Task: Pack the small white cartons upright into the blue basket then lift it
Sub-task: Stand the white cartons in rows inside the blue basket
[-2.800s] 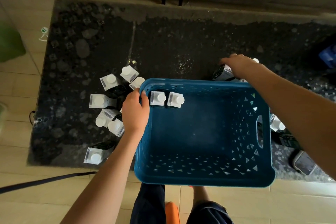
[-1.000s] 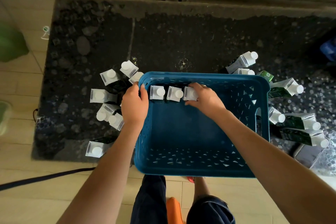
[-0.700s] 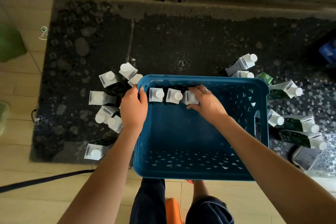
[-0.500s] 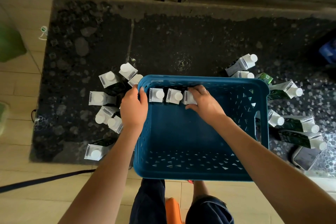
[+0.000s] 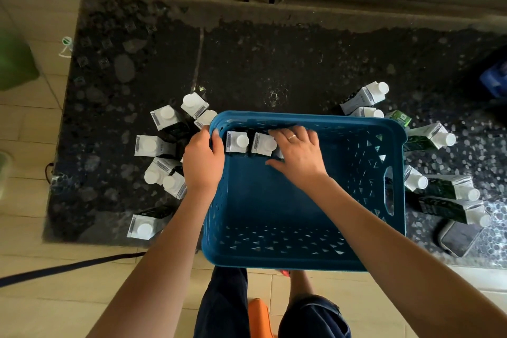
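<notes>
The blue basket sits at the near edge of the dark tabletop, mostly empty. The left hand grips its left rim, likely to steady it. The right hand curls over a third carton, mostly hidden, apparently seating it upright beside two standing cartons along the far wall. More cartons wait outside, left and right.

Blue basket with triangular cut-out pattern under both hands, white-capped white cartons between the hands, dark speckled pebble-patterned table beyond, beige tiled floor.
</notes>
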Demonstrator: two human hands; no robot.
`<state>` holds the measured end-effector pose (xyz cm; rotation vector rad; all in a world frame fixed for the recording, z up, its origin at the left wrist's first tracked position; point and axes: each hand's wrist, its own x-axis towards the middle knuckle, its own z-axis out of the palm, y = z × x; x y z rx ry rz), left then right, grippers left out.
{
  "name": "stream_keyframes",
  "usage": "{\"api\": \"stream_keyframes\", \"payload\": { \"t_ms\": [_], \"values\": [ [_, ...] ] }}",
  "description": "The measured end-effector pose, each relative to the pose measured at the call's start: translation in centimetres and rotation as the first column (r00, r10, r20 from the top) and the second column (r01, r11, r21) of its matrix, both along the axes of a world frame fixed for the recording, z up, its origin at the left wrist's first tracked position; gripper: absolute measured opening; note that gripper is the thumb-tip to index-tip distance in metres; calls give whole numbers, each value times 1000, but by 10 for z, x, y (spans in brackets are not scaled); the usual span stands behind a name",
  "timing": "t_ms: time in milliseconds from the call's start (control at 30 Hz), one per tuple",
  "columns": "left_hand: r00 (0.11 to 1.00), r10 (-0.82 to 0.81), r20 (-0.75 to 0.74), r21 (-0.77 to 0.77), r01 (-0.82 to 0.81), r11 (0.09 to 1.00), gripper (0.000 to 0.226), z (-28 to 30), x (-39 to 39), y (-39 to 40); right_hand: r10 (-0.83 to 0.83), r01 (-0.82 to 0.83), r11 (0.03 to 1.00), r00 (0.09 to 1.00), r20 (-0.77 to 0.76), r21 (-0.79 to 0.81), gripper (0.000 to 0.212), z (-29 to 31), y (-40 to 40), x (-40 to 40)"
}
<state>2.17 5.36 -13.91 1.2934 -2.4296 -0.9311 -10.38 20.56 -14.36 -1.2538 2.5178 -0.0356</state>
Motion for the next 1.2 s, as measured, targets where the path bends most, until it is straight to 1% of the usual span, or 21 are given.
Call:
{"api": "stream_keyframes", "payload": {
  "t_ms": [67, 167, 400, 467, 567, 633, 667, 733, 767, 833, 900, 933, 967, 1000, 1067, 1100, 1133, 1167, 1200],
  "values": [
    [1000, 1, -3, -2, -1, 1000, 30, 0, 0, 0, 7, -7, 999, 1000, 21, 35, 65, -3, -9, 5],
    [1000, -4, -14, -2, 4, 1000, 30, -1, 0, 0, -5, 5, 1000, 999, 33, 19, 58, -5, -17, 4],
    [1000, -8, -15, -7, 8, 1000, 30, 0, 1, 0, -36, 33, 999, 996, 77, 37, 60, -1, -14, 2],
    [1000, -6, -9, -4, 6, 1000, 30, 0, 0, 0, -49, 48, 999, 993, 105, 7, 60, 2, -12, 2],
    [1000, -1, -12, 6, 1, 1000, 32, 0, 0, 0, -71, 90, 986, 988, 140, -141, 47, 14, -1, 0],
    [1000, -4, -18, 9, 4, 1000, 33, 0, 0, 0, -79, 124, 940, 985, 151, -318, 34, 26, 13, -5],
    [1000, -4, -19, 13, 4, 1000, 33, 1, 0, 0, -95, 141, 898, 987, 130, -416, 31, 34, 20, -10],
    [1000, -2, -17, 19, 2, 1000, 33, 2, 0, 1, -183, 203, 799, 979, 94, -566, 27, 50, 32, -27],
    [1000, 0, -15, 22, 0, 1000, 33, 2, 0, 1, -250, 262, 759, 963, 105, -596, 23, 56, 36, -38],
    [1000, 2, -11, 29, -1, 1000, 34, 2, -1, 1, -401, 402, 692, 905, 143, -600, 19, 66, 41, -65],
    [1000, 5, -8, 38, -5, 999, 33, 2, -1, 1, -530, 529, 641, 829, 178, -556, 23, 65, 44, -98],
    [1000, 8, -9, 46, -7, 999, 31, 2, -1, 1, -573, 576, 646, 800, 180, -501, 32, 62, 44, -115],
    [1000, 10, -9, 54, -9, 999, 30, 3, -1, 1, -599, 602, 679, 785, 157, -420, 43, 58, 44, -131],
    [1000, 13, -7, 64, -13, 998, 29, 3, -1, 2, -606, 607, 733, 788, 111, -307, 54, 55, 44, -145],
    [1000, 17, 3, 76, -17, 997, 28, 4, -1, 2, -561, 561, 828, 828, 2, -9, 71, 49, 43, -168],
    [1000, 13, 7, 70, -13, 997, 27, 3, -1, 1, -520, 521, 842, 853, -45, 139, 76, 45, 43, -177],
    [1000, 6, 13, 60, -7, 998, 26, 2, -1, 1, -477, 480, 837, 875, -80, 261, 77, 41, 44, -184],
    [1000, 1, 20, 49, -2, 999, 26, 1, -1, 1, -435, 439, 828, 895, -95, 349, 76, 35, 45, -190],
    [1000, -5, 27, 39, 3, 999, 27, 0, 0, 0, -396, 398, 823, 914, -93, 405, 74, 30, 47, -196]
  ]
}}
